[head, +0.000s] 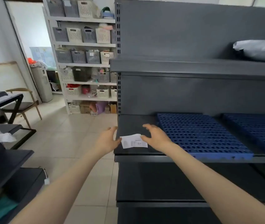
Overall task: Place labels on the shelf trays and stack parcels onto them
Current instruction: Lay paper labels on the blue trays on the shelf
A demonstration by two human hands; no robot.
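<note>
Two bare forearms reach forward to a dark grey metal shelf [133, 122] at about waist height. A white printed label [133, 141] lies on the bare left end of this shelf, near its front edge, one corner curling up. The left hand [107, 139] is at the label's left edge, at the shelf's left end, its thumb touching the paper; whether the grip is closed on the label cannot be told. The right hand [156, 137] is at the label's right edge, fingers spread wide and arched above the shelf, fingertips meeting the paper.

Just right of the label, on the same shelf, lies a blue perforated plastic tray [201, 135]. A second blue tray [258, 131] lies further right, apart from the first. On the shelf above, far right of the label, rests a grey plastic-wrapped parcel [259, 49].

Behind and left of the shelf, a white rack [83, 44] holds rows of grey and cream baskets.
</note>
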